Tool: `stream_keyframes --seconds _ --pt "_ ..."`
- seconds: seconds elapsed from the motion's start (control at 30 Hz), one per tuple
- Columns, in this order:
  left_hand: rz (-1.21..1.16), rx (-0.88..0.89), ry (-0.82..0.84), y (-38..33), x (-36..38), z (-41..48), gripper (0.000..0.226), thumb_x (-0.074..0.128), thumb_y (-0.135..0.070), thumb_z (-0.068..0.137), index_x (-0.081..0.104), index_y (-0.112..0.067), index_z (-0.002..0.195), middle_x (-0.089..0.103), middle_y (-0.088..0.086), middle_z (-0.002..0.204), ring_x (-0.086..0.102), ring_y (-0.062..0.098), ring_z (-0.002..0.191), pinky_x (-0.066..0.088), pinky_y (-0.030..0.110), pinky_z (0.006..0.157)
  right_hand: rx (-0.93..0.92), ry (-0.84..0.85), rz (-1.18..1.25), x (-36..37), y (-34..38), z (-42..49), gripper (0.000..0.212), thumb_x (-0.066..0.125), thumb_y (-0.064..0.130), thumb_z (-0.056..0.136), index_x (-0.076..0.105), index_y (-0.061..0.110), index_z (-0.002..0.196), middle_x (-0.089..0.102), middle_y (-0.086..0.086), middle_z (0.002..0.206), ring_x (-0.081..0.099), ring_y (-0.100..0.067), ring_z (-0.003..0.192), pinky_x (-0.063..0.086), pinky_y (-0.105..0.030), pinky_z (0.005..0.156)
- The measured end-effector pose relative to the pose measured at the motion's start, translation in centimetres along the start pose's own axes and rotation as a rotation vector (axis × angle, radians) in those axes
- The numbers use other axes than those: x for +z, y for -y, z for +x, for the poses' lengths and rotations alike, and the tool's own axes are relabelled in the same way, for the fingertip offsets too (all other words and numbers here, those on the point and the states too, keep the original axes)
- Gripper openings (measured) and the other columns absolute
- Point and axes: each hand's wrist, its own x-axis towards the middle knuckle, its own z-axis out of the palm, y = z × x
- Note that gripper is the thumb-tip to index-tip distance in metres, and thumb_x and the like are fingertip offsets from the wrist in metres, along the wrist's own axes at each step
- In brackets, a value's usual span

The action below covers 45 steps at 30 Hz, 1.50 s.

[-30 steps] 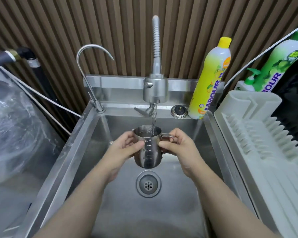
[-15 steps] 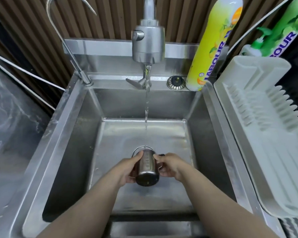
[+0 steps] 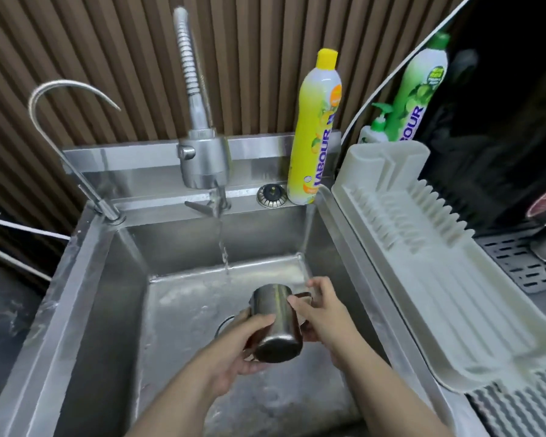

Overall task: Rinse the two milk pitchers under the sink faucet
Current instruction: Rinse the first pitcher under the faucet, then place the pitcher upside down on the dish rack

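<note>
Left hand [image 3: 246, 351] gripping milk pitcher [image 3: 276, 326] around lower body, near base. Right hand [image 3: 323, 313] clasping same pitcher on handle side, fingers curling round it. Pitcher tipping mouth away, base facing camera, hovering inside sink [image 3: 108, 310] above drain, nearer than faucet [image 3: 204, 162]. Water stream [image 3: 223, 253] running from faucet, falling beyond pitcher, not touching it. Yellow detergent bottle [image 3: 316, 127] standing right of faucet. White dish rack [image 3: 438, 263] sitting right of faucet on worktop.
</note>
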Motion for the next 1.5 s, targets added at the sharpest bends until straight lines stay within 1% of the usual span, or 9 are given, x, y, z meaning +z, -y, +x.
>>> stream_keyframes --seconds 0.1,0.17,0.37,0.57,0.77,0.87,1.17,1.33,1.5 --pt "-0.025 0.126 0.006 -3.2 3.0 -0.1 0.035 0.061 -0.033 0.082 0.057 -0.026 0.117 0.071 0.001 0.088 0.064 0.013 0.070 0.048 0.026 0.056 -0.395 -0.106 -0.299 -2.9 2.4 -1.7 0.016 0.068 0.031 0.079 0.058 0.031 0.091 0.060 -0.007 0.115 0.057 -0.013 0.109 0.044 -0.009 0.088" --pt "-0.015 0.191 0.041 -5.5 4.9 0.3 0.045 0.061 -0.035 0.081 0.053 -0.025 0.124 0.068 0.001 0.090 0.062 0.015 0.073 0.049 0.028 0.060 -0.594 -0.107 -0.532 -5.6 3.8 -3.0 0.027 0.065 0.046 0.076 0.064 0.030 0.098 0.045 0.011 0.138 0.027 0.011 0.134 0.022 0.000 0.101" --pt "0.054 0.323 0.175 -12.1 12.2 1.0 0.045 0.064 -0.037 0.081 0.046 -0.036 0.122 0.064 -0.001 0.102 0.064 0.017 0.078 0.055 0.039 0.066 -0.731 -0.187 -0.830 -13.4 8.2 -4.4 0.072 0.053 0.063 0.069 0.051 0.027 0.131 0.034 0.026 0.136 0.011 0.028 0.127 0.007 0.003 0.104" --pt "0.119 0.442 0.256 -17.4 19.3 2.5 0.029 0.066 -0.037 0.081 0.060 -0.025 0.107 0.067 0.004 0.097 0.067 0.025 0.074 0.059 0.031 0.062 -0.739 -0.414 -0.629 -19.6 11.8 -1.9 0.050 0.074 0.035 0.075 0.059 0.026 0.121 0.050 0.035 0.100 0.044 0.025 0.095 0.030 0.003 0.082" --pt "0.312 0.463 0.099 -19.9 23.9 8.2 0.017 0.064 -0.029 0.086 0.065 -0.015 0.096 0.062 0.002 0.081 0.053 0.014 0.067 0.050 0.027 0.064 -0.426 -0.299 -0.264 -24.0 13.3 3.5 0.043 0.075 0.030 0.076 0.063 0.016 0.115 0.067 -0.004 0.113 0.062 -0.012 0.100 0.050 -0.015 0.085" --pt "0.314 0.435 -0.004 -19.6 24.6 11.8 0.013 0.067 -0.028 0.083 0.063 -0.016 0.082 0.062 0.005 0.085 0.055 0.014 0.075 0.050 0.029 0.068 -0.323 -0.278 -0.181 -24.3 12.8 5.1 0.031 0.069 0.024 0.083 0.063 0.012 0.111 0.064 -0.018 0.119 0.056 -0.012 0.089 0.044 -0.005 0.063" --pt "0.311 0.469 -0.054 -18.6 25.0 15.8 0.012 0.069 -0.022 0.082 0.060 -0.014 0.084 0.060 0.007 0.087 0.058 0.019 0.070 0.051 0.032 0.065 -0.206 -0.365 -0.217 -24.2 11.9 8.0 0.037 0.058 0.032 0.087 0.062 0.011 0.117 0.066 -0.008 0.118 0.058 -0.024 0.113 0.045 -0.038 0.101" --pt "0.705 0.898 -0.297 -18.5 25.7 13.3 0.014 0.061 -0.026 0.086 0.061 -0.016 0.095 0.059 0.002 0.083 0.053 0.018 0.072 0.042 0.029 0.064 -0.271 -0.544 -0.173 -24.2 10.7 4.2 0.029 0.053 0.035 0.088 0.067 0.019 0.107 0.069 0.001 0.107 0.061 -0.013 0.098 0.045 -0.026 0.085" --pt "0.816 1.230 -0.015 -15.8 30.5 10.9 0.006 0.060 -0.016 0.082 0.062 -0.017 0.076 0.061 -0.001 0.071 0.054 0.013 0.069 0.039 0.016 0.062 -0.280 -0.914 -0.069 -28.3 5.1 -3.1 0.017 0.057 0.023 0.084 0.059 0.024 0.067 0.060 0.006 0.064 0.053 -0.011 0.062 0.040 -0.024 0.059"
